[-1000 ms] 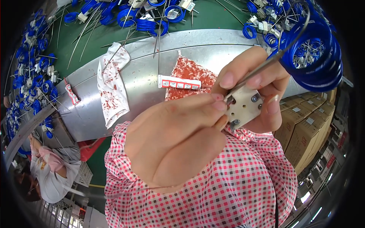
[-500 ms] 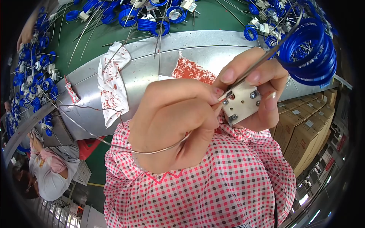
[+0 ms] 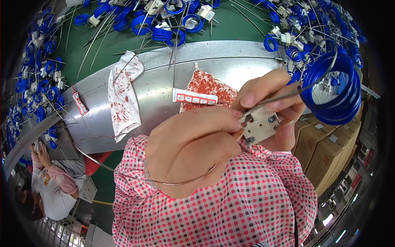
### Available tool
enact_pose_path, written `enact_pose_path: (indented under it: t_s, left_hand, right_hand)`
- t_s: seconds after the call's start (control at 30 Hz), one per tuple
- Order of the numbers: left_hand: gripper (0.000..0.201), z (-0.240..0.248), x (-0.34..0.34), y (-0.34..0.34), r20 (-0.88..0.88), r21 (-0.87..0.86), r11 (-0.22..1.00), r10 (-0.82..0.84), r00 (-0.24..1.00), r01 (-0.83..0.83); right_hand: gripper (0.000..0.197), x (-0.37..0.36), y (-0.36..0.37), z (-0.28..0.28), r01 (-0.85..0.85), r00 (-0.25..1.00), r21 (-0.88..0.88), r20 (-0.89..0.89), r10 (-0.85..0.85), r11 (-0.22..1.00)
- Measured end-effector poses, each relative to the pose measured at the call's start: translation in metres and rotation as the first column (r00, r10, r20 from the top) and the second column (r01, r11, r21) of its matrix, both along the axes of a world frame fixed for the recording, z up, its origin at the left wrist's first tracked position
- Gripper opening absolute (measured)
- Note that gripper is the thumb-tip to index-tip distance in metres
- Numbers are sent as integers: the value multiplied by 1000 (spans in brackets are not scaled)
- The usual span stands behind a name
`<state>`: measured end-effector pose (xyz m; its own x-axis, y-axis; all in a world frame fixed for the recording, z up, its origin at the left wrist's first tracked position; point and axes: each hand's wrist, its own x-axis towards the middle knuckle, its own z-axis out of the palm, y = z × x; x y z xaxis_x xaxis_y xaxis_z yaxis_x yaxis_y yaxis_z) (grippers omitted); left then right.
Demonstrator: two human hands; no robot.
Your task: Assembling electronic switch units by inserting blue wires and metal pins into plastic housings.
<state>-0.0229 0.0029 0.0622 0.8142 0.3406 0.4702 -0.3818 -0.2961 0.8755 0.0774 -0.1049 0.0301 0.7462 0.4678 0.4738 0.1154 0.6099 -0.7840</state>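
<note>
In my right hand (image 3: 269, 88) is a capillary thermostat (image 3: 261, 128), its square cream body with screws gripped between thumb and fingers. Its blue coiled tube (image 3: 352, 111) hangs at the right, and a straight metal rod runs from the coil side across my fingers to the body. My left hand (image 3: 189, 148) is closed, thumb and forefinger pinched against the body's left edge. A thin curved metal wire (image 3: 164, 182) passes into the left palm; its far end inside the fist is hidden. Reddish smears show on the left fingertips.
On the metal ledge (image 3: 156, 90) lie a red-smeared white cloth (image 3: 123, 99), a red-coated pad (image 3: 207, 84), a white tube (image 3: 195, 97) and a smaller tube (image 3: 79, 103). Blue-coiled thermostats (image 3: 162, 35) pile beyond on green. Cartons (image 3: 329, 154) stand right; another person (image 3: 57, 185) sits left.
Both hands have moved slightly down with the thermostat, uncovering the white tube on the pad. The blue coil has swung lower. The curved wire's visible bend sits lower.
</note>
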Motion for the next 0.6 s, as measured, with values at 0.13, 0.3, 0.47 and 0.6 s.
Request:
enact_pose_path:
  t_s: [0.13, 0.3, 0.47, 0.6]
  left_hand:
    - [15, 0, 0, 0, 21, 2, 1000, 14, 1000, -14]
    - [22, -6, 7, -9, 103, -4, 980, 200, 974, -200]
    - [17, -8, 8, -4, 144, 78, 979, 174, 974, -187]
    - [16, -2, 4, 3, -3, 152, 988, 3, 1000, -3]
  right_hand:
    - [32, 0, -8, 4, -88, 996, -108, 5, 89, 990]
    - [35, -7, -3, 5, 43, 999, -146, 28, -40, 988]
    - [39, -8, 6, 27, -13, 1000, -301, 21, 20, 954]
    - [41, 6, -4, 15, -29, 995, -297, 85, 56, 954]
